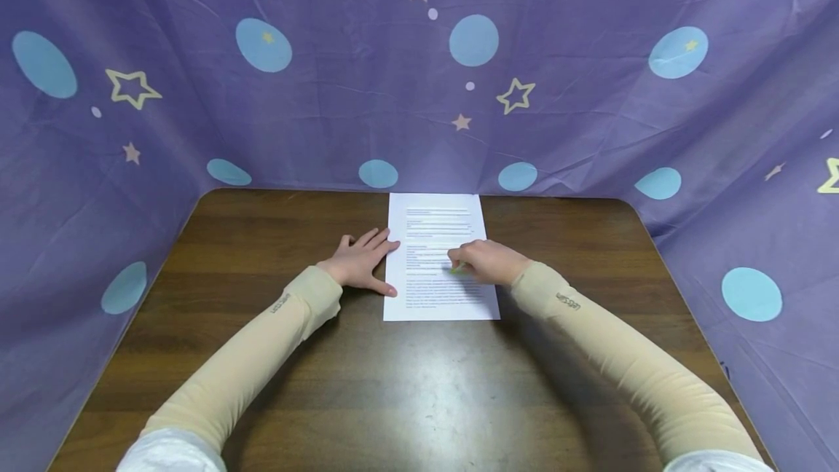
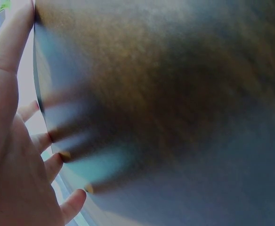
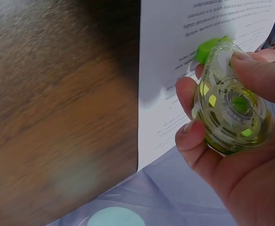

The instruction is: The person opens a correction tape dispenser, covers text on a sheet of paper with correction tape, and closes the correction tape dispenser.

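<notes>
A printed white sheet (image 1: pixel 435 297) lies flat on the table, its far edge by the curtain. My left hand (image 1: pixel 359 262) is spread at the sheet's left edge, with thumb and fingertips on the paper; in the left wrist view the hand (image 2: pixel 20 155) shows its fingers apart. Over the right half of the text, my right hand (image 1: pixel 491 262) grips a small dispenser. The right wrist view shows this clear and green correction tape dispenser (image 3: pixel 234 106) between the thumb and curled fingers of the hand (image 3: pixel 250 179), its green tip at the printed lines.
The brown wooden table (image 1: pixel 367 399) extends around the sheet on both sides and towards me. A purple curtain (image 1: pixel 367 42) with blue dots and stars hangs behind the table and along its left and right sides.
</notes>
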The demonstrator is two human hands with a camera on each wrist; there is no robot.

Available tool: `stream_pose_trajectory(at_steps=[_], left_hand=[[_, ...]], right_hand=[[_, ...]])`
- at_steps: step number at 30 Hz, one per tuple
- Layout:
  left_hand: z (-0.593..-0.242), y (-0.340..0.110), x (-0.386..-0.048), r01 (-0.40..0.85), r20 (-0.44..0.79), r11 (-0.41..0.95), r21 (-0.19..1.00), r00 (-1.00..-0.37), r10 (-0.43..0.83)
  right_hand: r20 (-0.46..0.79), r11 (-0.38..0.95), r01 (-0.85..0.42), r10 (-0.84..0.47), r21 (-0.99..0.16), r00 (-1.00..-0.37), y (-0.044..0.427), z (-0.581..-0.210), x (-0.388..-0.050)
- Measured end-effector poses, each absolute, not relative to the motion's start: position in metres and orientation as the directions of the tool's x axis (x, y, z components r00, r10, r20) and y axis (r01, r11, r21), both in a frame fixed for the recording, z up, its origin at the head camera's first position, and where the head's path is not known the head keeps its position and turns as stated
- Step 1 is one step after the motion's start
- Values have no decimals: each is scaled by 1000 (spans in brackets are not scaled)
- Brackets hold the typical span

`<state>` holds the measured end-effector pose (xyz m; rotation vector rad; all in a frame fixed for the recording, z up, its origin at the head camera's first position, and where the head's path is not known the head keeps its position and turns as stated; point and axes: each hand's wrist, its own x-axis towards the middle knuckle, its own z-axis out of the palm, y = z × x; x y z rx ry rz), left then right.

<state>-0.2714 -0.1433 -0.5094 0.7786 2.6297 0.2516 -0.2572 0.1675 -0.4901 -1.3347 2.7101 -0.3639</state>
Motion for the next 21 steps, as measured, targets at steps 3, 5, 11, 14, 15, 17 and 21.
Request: stream_pose_trajectory(at_steps=[3,5,11,14,15,17,21], left_hand=[[-510,-143,-272,482,-314,830,280,-771,554],[-510,-143,-273,480,-316,831,279,-772,552],[-511,-142,-274,482,-318,831,277,-770,553],[-510,-142,-274,485,-317,830,275,-770,554],[-510,-142,-274,485,-317,831,273,-770,553],[-510,-142,-273,485,-317,831,273,-770,553],[-510,-143,-273,480,-320,834,273,-772,549]], right_hand=[[6,599,-759,-784,-255,-621,171,-489,-257],[-1,604,-754,-780,-257,-625,174,-489,-257],[0,607,-747,-776,-271,-631,182,-488,-257],[4,608,-745,-774,-273,-633,187,-489,-257],[7,609,-744,-773,-273,-635,189,-489,-256],[9,611,-741,-770,-277,-638,192,-490,-256],[5,615,-736,-766,-282,-643,198,-490,-255]])
